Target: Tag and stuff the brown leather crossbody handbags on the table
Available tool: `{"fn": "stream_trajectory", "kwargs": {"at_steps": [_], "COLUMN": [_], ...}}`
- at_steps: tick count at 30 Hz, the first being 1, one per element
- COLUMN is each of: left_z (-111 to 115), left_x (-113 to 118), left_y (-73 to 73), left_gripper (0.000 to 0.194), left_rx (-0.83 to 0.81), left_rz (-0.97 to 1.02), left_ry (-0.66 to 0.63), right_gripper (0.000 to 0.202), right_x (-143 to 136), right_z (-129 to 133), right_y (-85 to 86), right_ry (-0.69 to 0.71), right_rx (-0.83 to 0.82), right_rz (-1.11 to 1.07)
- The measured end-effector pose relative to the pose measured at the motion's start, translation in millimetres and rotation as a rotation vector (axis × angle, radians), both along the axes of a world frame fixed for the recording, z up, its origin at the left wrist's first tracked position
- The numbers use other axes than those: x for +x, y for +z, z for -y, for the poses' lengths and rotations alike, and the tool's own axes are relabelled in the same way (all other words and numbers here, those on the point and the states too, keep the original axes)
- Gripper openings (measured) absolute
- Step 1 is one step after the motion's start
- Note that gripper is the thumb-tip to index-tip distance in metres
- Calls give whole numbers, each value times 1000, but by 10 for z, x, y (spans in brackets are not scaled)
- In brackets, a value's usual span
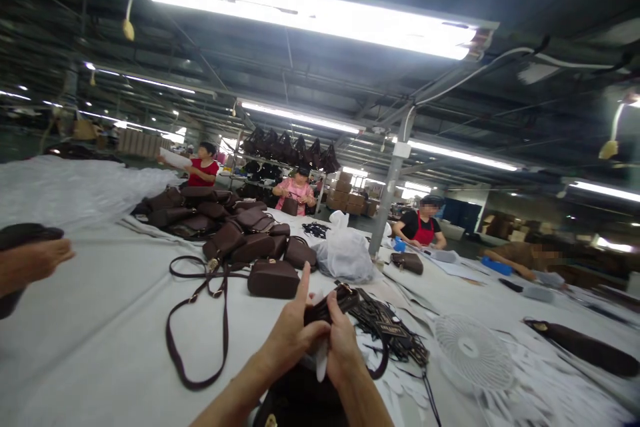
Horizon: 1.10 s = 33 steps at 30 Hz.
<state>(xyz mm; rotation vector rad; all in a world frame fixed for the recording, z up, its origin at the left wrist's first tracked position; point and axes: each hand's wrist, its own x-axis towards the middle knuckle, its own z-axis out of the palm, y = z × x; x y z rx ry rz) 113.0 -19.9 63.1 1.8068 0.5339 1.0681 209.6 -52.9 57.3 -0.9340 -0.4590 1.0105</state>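
Observation:
Between my two hands is a folded dark brown strap (320, 311) with gold-coloured metal at its far end. My left hand (289, 337) pinches its near side with the thumb, while the index finger points up. The fingers of my right hand (344, 340) wrap round the other side, thumb on top. A white slip (321, 363) pokes down between the palms. Below my wrists sits a dark bag (300, 397), largely hidden by my forearms. A dark loop (384, 357) curves out beside my right hand; where it attaches is unclear.
Brown handbags (255, 247) pile up ahead, with a long strap (225, 333) trailing left. Black tags (390, 327), a white fan (470, 350) and a plastic bag (345, 253) lie rightward. Another person's hand (37, 263) enters at left. Several people work across the table (110, 360).

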Motion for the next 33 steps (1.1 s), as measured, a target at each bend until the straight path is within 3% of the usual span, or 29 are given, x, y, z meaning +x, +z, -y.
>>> {"fn": "stream_trajectory", "kwargs": {"at_steps": [3,6,11,15,18,21,24,27,30,33], "left_z": [-2,-28,-148,-193,-162,-127,-116,-90,-24,50], "left_x": [18,56,88,64,72,105,131,132,125,130], "left_y": [-90,-102,-65,-24,-8,-16,-31,-21,12,30], "left_gripper": [78,44,45,40,36,33,34,36,34,33], "left_rx": [-102,-100,-46,-24,11,-43,-170,-118,35,156], "left_rz": [214,221,208,128,43,30,83,90,62,26], "left_ry": [3,-4,68,66,3,-35,-70,-52,20,79], "right_gripper": [43,43,46,48,33,34,61,65,41,42], "right_x": [-34,-41,76,229,269,278,325,395,427,410], "right_z": [-18,-29,75,250,375,475,567,646,685,685], "right_y": [18,18,-27,-82,-46,19,58,126,258,368], "right_ry": [42,52,158,-8,-49,134,320,408,339,186], "right_rx": [5,6,-38,-136,-70,68,188,153,58,41], "right_rz": [3,94,479,935,1108,992,738,708,877,916]}}
